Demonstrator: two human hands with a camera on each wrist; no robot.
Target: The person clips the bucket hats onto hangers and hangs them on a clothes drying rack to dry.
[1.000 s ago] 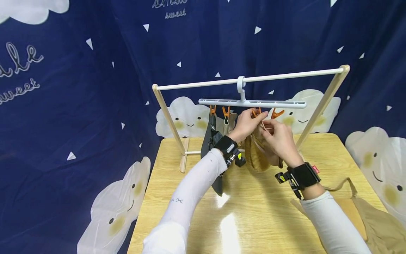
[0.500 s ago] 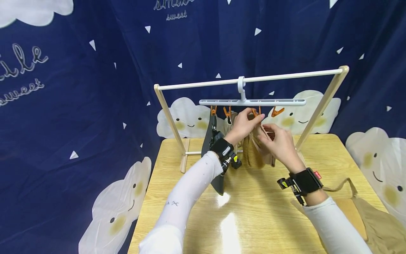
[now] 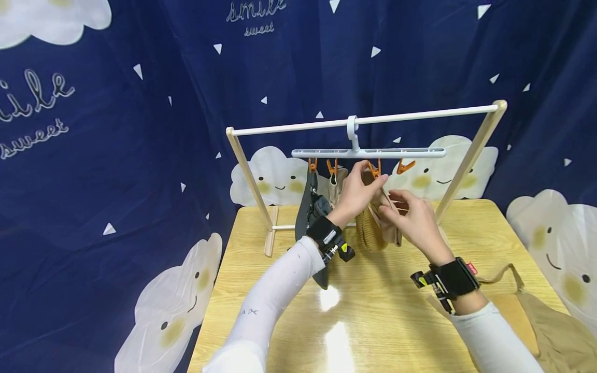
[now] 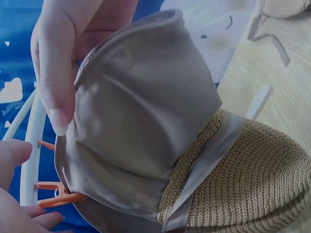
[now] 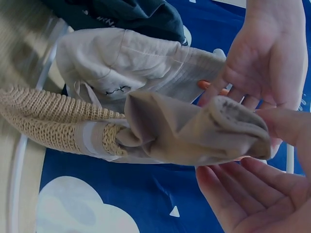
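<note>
A sun hat with a woven straw crown and a beige fabric brim hangs from an orange clip under a white hanger. Around that clip is my left hand, thumb and forefinger apart on either side of it. My right hand is at the brim's right side, its thumb by the edge and its fingers beyond, spread and fairly straight. In the right wrist view the right hand lies along the brim's lower side. No firm pinch shows in either hand.
The hanger hooks on a rack's white rail. Left of the sun hat hang a cream cloth hat and a dark hat. A spare orange clip hangs at right. A tan hat with straps lies on the table's right.
Both hands have loosened: left finger and thumb have parted from the clip, and the right hand has eased off the brim slightly to the right. The sun hat still hangs from the clip.
</note>
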